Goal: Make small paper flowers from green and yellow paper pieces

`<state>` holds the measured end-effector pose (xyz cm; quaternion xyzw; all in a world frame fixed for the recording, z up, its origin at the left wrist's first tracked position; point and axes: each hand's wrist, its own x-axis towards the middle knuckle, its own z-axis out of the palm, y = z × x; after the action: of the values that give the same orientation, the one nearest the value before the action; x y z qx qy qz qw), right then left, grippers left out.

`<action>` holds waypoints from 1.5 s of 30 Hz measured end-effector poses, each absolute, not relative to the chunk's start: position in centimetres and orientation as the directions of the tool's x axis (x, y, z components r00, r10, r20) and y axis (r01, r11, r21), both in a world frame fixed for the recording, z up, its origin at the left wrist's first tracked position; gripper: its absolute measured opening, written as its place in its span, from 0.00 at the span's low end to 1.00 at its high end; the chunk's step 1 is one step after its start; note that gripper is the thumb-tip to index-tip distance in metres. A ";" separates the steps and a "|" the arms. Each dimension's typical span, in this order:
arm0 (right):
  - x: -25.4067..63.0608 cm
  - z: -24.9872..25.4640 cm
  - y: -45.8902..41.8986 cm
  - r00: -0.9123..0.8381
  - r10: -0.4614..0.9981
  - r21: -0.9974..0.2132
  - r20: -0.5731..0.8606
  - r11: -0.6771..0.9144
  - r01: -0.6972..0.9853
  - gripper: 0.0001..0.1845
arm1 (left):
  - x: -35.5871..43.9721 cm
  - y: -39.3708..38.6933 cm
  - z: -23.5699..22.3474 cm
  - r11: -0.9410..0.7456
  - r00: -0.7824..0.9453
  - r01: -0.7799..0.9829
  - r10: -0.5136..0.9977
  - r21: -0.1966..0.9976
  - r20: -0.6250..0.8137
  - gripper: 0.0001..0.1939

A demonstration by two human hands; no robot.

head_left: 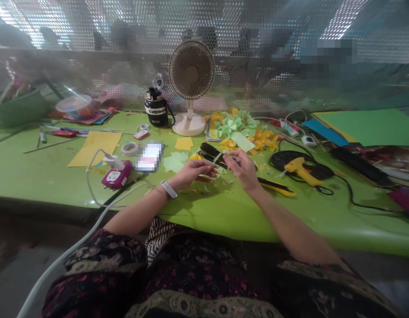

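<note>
My left hand, with a white watch on the wrist, and my right hand meet above the green table. Both pinch a thin pale green paper strip that runs between their fingertips. Small green and yellow paper scraps lie on the table right under the hands. Pale green paper pieces rest just left of my left hand. Black scissors with yellow handles lie by my right wrist.
A small desk fan and a black jar stand at the back. A heap of green and yellow paper flowers, a yellow glue gun with black cord, a pink power adapter, tape rolls and coloured paper sheets lie around.
</note>
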<state>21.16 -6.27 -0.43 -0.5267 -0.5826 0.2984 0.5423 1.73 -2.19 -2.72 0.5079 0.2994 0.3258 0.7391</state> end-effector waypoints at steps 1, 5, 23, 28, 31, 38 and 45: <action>21.3 -0.4 -6.3 0.098 0.938 -0.895 0.334 0.282 0.346 0.21 | 1.6 -2.0 -2.7 0.258 0.590 -0.192 0.801 0.947 -0.098 0.18; 21.4 -0.6 -6.5 -0.084 0.918 -0.743 0.388 0.365 0.561 0.23 | 1.2 -1.6 -2.5 0.205 0.530 -0.244 0.847 0.948 -0.047 0.19; 21.7 -0.9 -6.2 -0.258 0.868 -0.568 0.425 0.477 0.671 0.20 | 1.0 -1.6 -2.3 0.140 0.567 -0.169 0.824 0.976 -0.019 0.21; 21.5 -0.4 -6.5 -0.290 0.867 -0.594 0.406 0.491 0.637 0.19 | 1.1 -1.7 -2.5 0.072 0.542 -0.157 0.840 0.985 0.026 0.20; 21.3 -0.3 -6.6 -0.299 0.859 -0.602 0.415 0.506 0.618 0.18 | 1.2 -1.7 -2.7 0.034 0.528 -0.162 0.847 0.986 0.058 0.19; 21.4 -0.1 -6.7 -0.314 0.846 -0.598 0.432 0.528 0.603 0.19 | 1.2 -1.9 -2.4 0.015 0.532 -0.157 0.844 0.988 0.071 0.20; 21.4 -0.2 -6.7 -0.326 0.850 -0.604 0.414 0.525 0.599 0.19 | 1.1 -2.1 -2.2 0.011 0.527 -0.145 0.847 0.989 0.067 0.22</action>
<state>21.44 -6.66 -0.20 -0.4554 -0.7955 0.1738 0.3599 1.15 -2.09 -2.18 0.5890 0.2982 0.3840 0.6456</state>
